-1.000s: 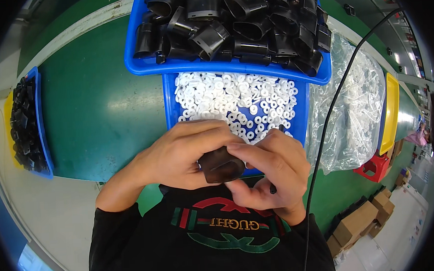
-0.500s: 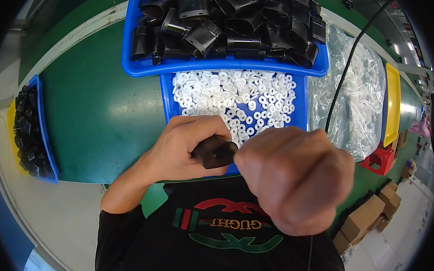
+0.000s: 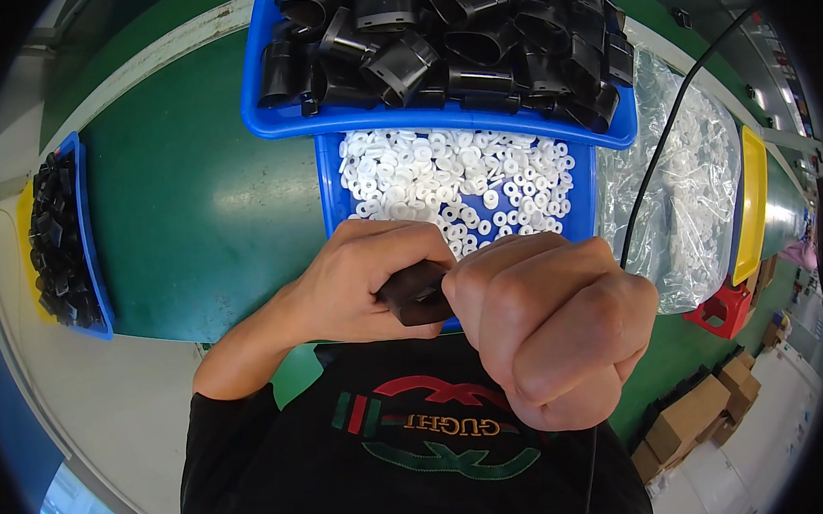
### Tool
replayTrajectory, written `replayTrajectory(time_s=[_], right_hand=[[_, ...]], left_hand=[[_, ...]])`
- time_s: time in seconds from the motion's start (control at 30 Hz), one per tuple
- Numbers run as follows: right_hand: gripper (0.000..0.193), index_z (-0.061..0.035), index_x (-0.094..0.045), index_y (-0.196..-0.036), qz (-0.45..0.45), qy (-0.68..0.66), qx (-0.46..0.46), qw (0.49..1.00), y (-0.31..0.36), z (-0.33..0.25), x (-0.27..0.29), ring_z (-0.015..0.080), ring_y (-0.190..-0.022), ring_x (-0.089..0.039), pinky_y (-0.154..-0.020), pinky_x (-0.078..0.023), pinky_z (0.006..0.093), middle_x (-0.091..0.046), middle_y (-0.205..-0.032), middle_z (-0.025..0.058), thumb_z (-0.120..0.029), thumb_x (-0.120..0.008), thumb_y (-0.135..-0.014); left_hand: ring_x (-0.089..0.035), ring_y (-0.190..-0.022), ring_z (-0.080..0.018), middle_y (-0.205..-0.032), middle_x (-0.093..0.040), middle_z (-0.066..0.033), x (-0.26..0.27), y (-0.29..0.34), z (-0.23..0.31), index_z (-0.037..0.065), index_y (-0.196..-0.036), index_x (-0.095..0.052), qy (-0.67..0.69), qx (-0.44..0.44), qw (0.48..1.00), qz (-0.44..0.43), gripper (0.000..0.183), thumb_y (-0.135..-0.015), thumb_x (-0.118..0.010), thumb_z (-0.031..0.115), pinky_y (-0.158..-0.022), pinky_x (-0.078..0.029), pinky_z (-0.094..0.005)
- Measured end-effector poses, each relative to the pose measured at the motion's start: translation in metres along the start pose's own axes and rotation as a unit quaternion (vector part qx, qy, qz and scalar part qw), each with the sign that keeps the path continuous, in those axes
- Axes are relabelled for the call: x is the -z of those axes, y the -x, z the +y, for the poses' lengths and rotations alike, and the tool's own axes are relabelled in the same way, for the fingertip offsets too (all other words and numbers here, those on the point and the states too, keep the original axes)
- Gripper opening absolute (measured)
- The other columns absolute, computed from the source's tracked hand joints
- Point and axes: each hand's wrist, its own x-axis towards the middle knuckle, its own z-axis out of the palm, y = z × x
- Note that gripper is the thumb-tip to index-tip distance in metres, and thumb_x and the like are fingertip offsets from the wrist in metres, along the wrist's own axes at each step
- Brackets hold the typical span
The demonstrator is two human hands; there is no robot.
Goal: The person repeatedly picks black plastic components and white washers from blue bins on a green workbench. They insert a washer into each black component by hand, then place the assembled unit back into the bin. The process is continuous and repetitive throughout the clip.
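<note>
Green worktable (image 3: 213,202), black fitting (image 3: 404,295) within snug left grip (image 3: 366,273), right fist (image 3: 557,328), contents unclear

One short line of gold capital lettering (image 3: 451,424) runs upside down across the chest of the black shirt (image 3: 256,488) — between a red motif (image 3: 442,388) and a green motif (image 3: 455,461).
</note>
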Motion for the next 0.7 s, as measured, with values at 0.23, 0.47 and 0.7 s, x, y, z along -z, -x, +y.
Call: replayTrajectory(time_s=[0.23,0.47,0.7], right_hand=[[0.019,-0.0047,-0.049,-0.062,-0.004,0.044,0.015,0.999,0.005,0.015,0.001,0.0148,-0.044,-0.040,-0.039,-0.029,0.0281,-0.048,-0.056,0.0040,0.010,-0.062,-0.067],[0.014,-0.0034,-0.056,-0.067,-0.036,0.060,0.068,0.995,-0.001,0.018,-0.002,0.0163,-0.048,-0.044,-0.043,-0.034,0.0278,-0.052,-0.060,0.0053,0.008,-0.060,-0.073],[0.010,-0.0040,-0.064,-0.072,-0.026,0.033,0.063,0.997,-0.021,0.006,-0.001,0.0209,-0.072,-0.056,-0.056,-0.044,0.0266,-0.064,-0.075,0.0124,0.000,-0.062,-0.082]], left_hand=[[-0.057,-0.062,-0.0296,-0.071,-0.056,-0.0111,0.000,0.001,0.000,0.003,-0.086,-0.060,-0.054,0.035,0.998,0.004,0.032,-0.067,-0.081,0.018,-0.055,-0.043,-0.0354],[-0.055,-0.060,-0.0277,-0.068,-0.054,-0.0099,0.007,-0.003,0.005,0.003,-0.082,-0.059,-0.083,0.006,0.996,0.027,0.032,-0.067,-0.082,0.018,-0.054,-0.042,-0.0356],[-0.058,-0.062,-0.0248,-0.071,-0.059,-0.0083,0.007,0.001,-0.018,0.004,-0.082,-0.060,-0.024,-0.060,0.997,0.033,0.030,-0.061,-0.080,0.012,-0.056,-0.045,-0.0319]])
